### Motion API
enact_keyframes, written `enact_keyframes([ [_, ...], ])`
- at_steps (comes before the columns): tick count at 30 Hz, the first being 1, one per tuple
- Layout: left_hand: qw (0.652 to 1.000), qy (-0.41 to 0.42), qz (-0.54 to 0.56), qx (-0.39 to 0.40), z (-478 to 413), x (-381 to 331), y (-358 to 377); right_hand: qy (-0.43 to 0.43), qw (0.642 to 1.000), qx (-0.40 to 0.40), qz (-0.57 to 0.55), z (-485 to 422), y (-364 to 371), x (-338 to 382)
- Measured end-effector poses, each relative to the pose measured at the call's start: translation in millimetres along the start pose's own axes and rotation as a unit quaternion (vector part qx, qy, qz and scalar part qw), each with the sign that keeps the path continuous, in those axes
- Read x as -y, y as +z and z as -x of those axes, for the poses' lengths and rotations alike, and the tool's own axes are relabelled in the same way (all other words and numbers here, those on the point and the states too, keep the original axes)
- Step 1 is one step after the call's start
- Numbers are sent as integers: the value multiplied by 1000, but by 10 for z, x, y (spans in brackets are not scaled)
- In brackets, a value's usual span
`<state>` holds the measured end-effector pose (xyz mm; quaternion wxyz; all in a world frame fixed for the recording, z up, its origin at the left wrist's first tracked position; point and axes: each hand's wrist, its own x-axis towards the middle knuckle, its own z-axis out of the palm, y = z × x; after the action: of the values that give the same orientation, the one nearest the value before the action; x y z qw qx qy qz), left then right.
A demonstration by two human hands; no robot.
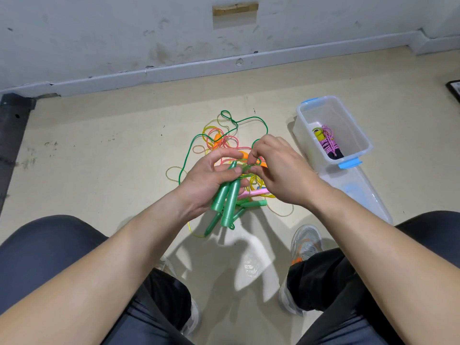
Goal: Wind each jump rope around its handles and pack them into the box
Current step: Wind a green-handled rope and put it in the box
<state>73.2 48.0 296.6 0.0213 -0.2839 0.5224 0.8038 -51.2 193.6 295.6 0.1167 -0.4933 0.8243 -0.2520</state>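
Just beside the box (361, 132), the left hand (209, 180) curls its fingers (234, 171) round both green handles (229, 202) to keep them together, while the right hand (281, 170) pinches the green rope (186, 155), likely to wind it.

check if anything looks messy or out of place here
Yes: the loose ropes lie in one tangled heap on the floor, green, pink and yellow cords looped through each other. The left hand holds two green handles whose cord runs into that heap. The box looks tidy.
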Motion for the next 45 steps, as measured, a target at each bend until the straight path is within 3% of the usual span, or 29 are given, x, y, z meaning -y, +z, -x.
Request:
enact_keyframes([
  [4, 995, 24, -98, 7, -9, 64, 9, 17, 991, 92, 94, 6, 16, -20],
  [8, 980, 56, -193, 7, -21, 104, -23, 20, 988, 109, 107, 0, -29, -10],
  [16, 976, 80, -191, -65, -64, 230, -4, 88, 988, 116, -55, -54, 46, -46],
  [19, 980, 65, -169, -78, -58, 282, 30, 62, 989, 131, -13, -41, 79, -52],
  [26, 983, 28, -164, -75, -84, 332, 25, 49, 993, 30, -100, -16, 201, 8],
  [34, 992, -39, -117, -24, -23, 297, 116, 53, 998, 16, -37, -49, 198, -41],
  [39, 988, -14, -153, -32, -39, 304, 89, 29, 999, -10, -25, -66, 148, -16],
  [42, 972, 22, -230, -40, -32, 318, 61, 73, 988, 11, -133, -59, 123, 6],
  [45, 969, 36, -238, -56, -39, 303, 49, 135, 945, 32, -296, -76, 137, -10],
])
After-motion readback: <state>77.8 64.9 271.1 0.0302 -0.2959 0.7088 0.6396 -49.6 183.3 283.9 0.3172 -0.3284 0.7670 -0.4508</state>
